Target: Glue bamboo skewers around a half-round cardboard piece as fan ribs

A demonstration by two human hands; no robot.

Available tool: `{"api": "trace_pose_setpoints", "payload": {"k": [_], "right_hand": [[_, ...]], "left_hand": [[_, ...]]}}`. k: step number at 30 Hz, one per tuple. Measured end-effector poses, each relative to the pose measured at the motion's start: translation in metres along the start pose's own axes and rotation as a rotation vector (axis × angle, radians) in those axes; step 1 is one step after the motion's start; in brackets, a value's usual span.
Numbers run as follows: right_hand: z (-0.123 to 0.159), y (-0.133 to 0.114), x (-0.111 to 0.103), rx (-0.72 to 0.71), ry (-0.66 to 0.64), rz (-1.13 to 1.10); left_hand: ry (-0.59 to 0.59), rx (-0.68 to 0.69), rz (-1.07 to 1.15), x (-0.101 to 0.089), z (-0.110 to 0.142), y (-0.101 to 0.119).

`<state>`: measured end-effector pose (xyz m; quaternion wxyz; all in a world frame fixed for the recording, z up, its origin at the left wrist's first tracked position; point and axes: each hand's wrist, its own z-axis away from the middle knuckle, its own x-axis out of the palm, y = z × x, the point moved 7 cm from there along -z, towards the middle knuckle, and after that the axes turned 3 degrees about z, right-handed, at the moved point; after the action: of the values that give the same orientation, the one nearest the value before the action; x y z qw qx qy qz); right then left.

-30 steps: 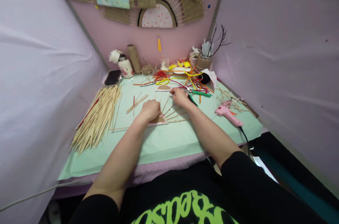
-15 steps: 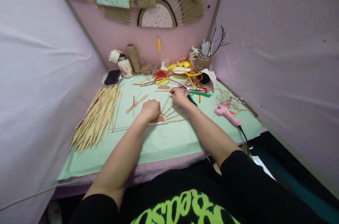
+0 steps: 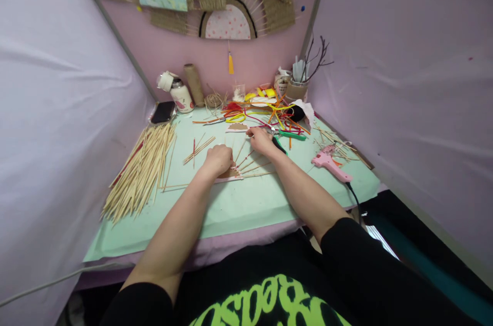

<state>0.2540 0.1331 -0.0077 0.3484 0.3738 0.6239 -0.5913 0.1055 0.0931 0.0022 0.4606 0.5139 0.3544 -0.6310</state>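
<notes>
A small brown cardboard half-circle [image 3: 230, 174] with a pale edge lies near the middle of the table. Thin wooden sticks [image 3: 256, 167] fan out from it, and one stick carries red marks. My left hand [image 3: 219, 160] is closed, its fingers curled down onto the half-circle and the inner stick ends; the fingertips are mostly hidden. Farther back, my right hand [image 3: 261, 140] is closed in a pinch, with one stick running up to its fingertips. Green-and-black pliers [image 3: 290, 135] lie just right of this hand. Behind it sits a second scalloped cardboard piece [image 3: 238, 127].
A large bundle of sticks [image 3: 140, 172] lies at left, below a phone [image 3: 163, 112] and a bottle [image 3: 182, 96]. Yellow-handled scissors [image 3: 235, 118] and coloured pipe cleaners [image 3: 283, 115] lie at the back. A pink glue gun [image 3: 332, 166] with a cord rests at right.
Both hands hold almost the same position. The view has shifted very slightly; nothing is plainly taken hold of or let go.
</notes>
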Motion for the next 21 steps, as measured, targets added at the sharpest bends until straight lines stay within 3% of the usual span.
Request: {"api": "trace_pose_setpoints", "payload": {"k": [21], "right_hand": [[0.0009,-0.0014,-0.0001,-0.007,-0.008,-0.001]], "left_hand": [[-0.006,-0.017,-0.016,0.001,-0.001,-0.0014]]}}
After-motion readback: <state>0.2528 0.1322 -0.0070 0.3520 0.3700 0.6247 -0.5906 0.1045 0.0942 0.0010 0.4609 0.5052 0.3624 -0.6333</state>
